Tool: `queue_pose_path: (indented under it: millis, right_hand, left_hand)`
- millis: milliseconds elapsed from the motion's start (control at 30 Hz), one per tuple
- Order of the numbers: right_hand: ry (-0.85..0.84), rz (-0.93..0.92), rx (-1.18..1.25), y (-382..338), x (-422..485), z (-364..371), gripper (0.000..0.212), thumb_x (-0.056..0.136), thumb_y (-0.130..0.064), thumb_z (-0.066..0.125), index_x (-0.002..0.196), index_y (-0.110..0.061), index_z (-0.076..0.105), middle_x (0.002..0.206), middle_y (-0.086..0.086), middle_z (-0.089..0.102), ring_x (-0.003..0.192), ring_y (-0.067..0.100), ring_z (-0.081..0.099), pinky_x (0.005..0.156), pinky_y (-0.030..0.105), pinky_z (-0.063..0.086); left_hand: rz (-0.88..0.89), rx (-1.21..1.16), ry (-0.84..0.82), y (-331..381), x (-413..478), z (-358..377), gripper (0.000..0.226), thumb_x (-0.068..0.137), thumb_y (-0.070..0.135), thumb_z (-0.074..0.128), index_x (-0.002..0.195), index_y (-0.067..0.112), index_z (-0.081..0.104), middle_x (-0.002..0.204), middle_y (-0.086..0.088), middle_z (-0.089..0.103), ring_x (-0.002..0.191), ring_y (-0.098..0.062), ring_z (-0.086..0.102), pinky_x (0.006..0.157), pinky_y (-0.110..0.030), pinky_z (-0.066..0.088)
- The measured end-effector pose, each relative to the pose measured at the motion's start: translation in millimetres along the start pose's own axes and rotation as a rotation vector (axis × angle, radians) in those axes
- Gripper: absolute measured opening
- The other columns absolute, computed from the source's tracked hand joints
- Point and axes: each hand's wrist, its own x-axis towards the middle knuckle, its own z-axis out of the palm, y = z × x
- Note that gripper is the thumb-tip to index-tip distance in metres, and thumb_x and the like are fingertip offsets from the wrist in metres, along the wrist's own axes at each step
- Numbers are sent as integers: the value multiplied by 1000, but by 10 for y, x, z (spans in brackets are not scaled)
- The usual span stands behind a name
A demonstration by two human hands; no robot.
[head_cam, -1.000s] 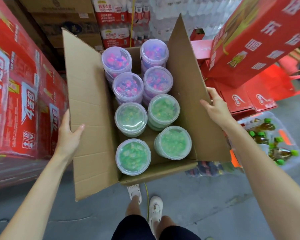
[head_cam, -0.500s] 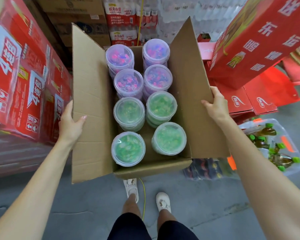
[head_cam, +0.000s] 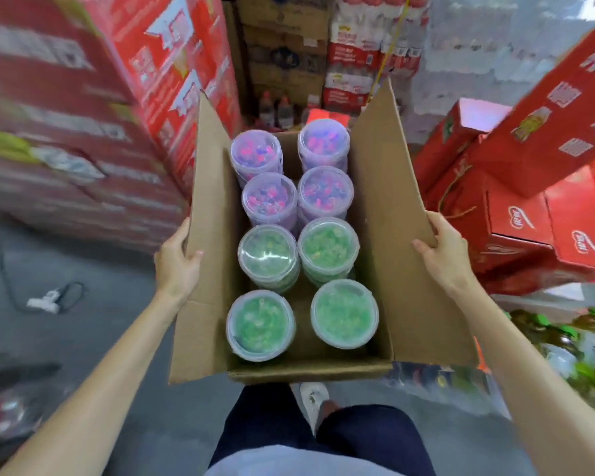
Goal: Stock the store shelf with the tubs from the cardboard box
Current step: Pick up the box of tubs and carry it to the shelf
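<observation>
We hold the cardboard box [head_cam: 395, 276] in front of us above the grey floor [head_cam: 93, 324], one hand on each side flap. Our left hand [head_cam: 176, 261] grips the left flap: the thumb [head_cam: 196, 254] lies on the flap's inner face and the other fingers go round behind it, out of sight. Our right hand [head_cam: 444, 253] grips the right flap the same way, the thumb pressed on the inner face and the fingers [head_cam: 434, 222] curled over its edge. Both flaps stand upright.

Inside the box, the tubs sit in two rows side by side, all with clear lids on. The purple tubs [head_cam: 256, 155] fill the far half, four lids showing. The green tubs [head_cam: 344, 315] fill the near half, also four lids showing; the two nearest us sit lower than the pair beyond them.

Red cartons [head_cam: 172, 63] are stacked high to the left, and more red cartons [head_cam: 543, 214] lie to the right. Straight ahead are packs of bottled water [head_cam: 364, 53]. A dark cable with a white plug [head_cam: 45, 301] lies on the floor at left. Bottles with green caps [head_cam: 564, 334], blurred, are at lower right. Below the box we see one white shoe [head_cam: 313, 400].
</observation>
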Motion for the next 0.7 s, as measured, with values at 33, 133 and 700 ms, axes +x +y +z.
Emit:
queue_pose_path:
  millis: [33, 133, 700]
  right_hand:
    - [-35, -42, -16, 6, -70, 1, 49, 80, 2, 64, 125, -14, 53, 116, 4, 65, 105, 21, 60, 88, 24, 40]
    - [-141, -147, -56, -19, -206, 33, 52, 79, 1, 64, 127, -16, 52, 117, 5, 64, 106, 25, 61, 95, 35, 43]
    - [-680, -479, 2, -1835, -795, 1664, 66, 78, 3, 64, 125, -41, 52, 98, 8, 72, 98, 33, 66, 84, 40, 51]
  left_hand:
    - [-30, -10, 23, -45, -219, -65, 66, 80, -8, 62, 140, 9, 40, 140, -4, 47, 129, -15, 43, 112, -35, 31]
    - [-153, -77, 117, -176, -876, -254, 65, 81, -10, 60, 140, 8, 39, 142, -4, 44, 129, -9, 39, 111, -28, 28]
    - [-586, -145, 556, -1196, -2652, -1798, 62, 82, -13, 56, 138, 8, 41, 130, 11, 40, 116, 7, 41, 95, -2, 28]
